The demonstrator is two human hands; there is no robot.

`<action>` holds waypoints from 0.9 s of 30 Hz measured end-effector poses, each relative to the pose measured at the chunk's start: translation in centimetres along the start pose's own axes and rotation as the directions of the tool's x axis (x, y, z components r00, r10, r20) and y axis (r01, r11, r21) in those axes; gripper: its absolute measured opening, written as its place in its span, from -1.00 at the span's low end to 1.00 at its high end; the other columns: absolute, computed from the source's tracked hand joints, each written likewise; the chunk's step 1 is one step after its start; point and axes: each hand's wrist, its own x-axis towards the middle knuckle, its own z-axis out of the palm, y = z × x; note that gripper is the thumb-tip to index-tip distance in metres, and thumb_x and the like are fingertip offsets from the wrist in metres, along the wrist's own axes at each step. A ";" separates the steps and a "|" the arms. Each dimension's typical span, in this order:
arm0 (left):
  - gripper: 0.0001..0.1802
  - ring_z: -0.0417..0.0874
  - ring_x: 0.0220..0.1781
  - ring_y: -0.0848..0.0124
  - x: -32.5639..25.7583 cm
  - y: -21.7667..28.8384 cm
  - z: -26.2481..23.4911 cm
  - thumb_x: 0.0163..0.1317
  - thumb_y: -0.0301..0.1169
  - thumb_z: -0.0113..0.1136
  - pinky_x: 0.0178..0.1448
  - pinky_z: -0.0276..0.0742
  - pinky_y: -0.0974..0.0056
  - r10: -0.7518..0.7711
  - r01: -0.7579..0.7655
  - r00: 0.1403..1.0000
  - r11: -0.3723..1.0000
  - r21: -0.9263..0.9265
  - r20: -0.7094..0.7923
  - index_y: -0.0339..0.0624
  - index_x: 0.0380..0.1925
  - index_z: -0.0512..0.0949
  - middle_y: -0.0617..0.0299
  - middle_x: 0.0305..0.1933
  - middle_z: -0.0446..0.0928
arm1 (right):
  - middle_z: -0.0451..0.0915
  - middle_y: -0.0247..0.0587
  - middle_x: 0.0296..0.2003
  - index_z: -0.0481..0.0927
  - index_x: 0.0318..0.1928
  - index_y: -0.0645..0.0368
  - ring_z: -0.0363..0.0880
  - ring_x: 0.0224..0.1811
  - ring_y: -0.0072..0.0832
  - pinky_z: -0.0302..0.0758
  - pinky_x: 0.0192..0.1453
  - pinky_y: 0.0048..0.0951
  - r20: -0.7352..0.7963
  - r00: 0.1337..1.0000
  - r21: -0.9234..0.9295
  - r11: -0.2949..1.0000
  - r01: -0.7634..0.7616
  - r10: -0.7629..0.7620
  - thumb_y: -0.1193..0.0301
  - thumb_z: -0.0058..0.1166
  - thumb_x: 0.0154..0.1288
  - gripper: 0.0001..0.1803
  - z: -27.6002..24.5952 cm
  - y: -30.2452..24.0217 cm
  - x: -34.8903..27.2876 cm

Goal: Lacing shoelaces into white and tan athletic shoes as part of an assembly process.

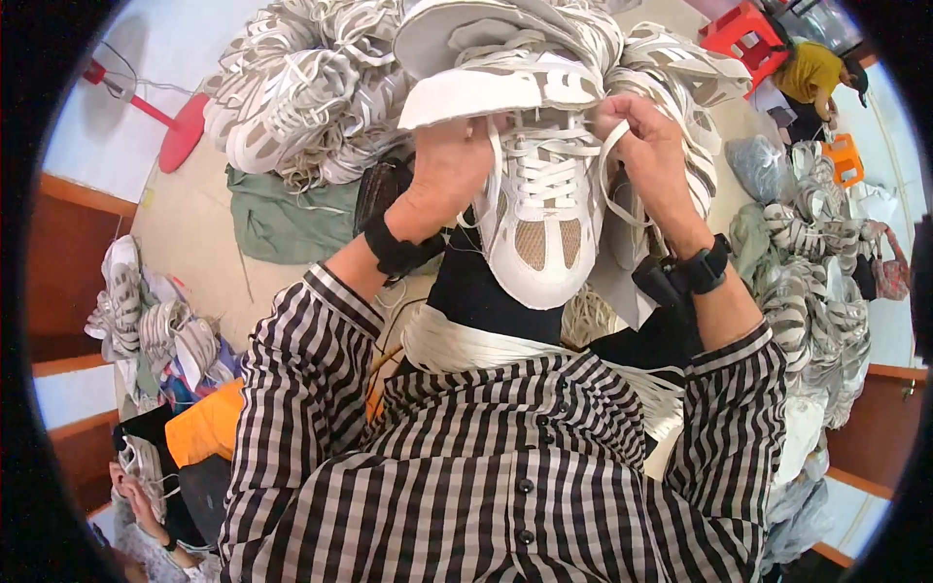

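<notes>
A white and beige sneaker upper (546, 228) lies before me with its toe toward my body, criss-cross white laces (552, 167) running up its front. My left hand (452, 170) is closed at its left edge by the eyelets, around a lace there; its fingertips are partly hidden under the pale flap of another upper (476, 97). On the other side, my right hand (649, 146) pinches the lace near the top eyelets, and a loop of it hangs below the fingers. Below the toe, a bundle of white laces (476, 340) lies across my lap.
Piles of similar uppers stand at the far left (292, 107) and at the right (807, 301). A green cloth (287, 219) lies on the floor. Red (743, 44) and orange stools (844, 160) stand at the far right near a person in yellow (812, 73). Another person's hand (136, 491) shows lower left.
</notes>
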 end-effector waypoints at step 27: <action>-0.87 0.48 -0.47 0.57 -0.9 -2.4 0.9 0.20 -0.52 0.12 -0.43 0.51 0.42 -0.149 0.159 0.987 0.948 -0.275 0.057 -0.22 -0.24 0.57 0.30 -0.44 0.52 | 0.55 -0.13 -0.58 0.60 -0.30 0.26 0.44 -0.54 -0.54 0.40 -0.39 -0.50 0.043 0.971 -0.352 0.906 0.234 -0.234 0.43 0.07 0.19 -0.84 0.5 -0.1 0.1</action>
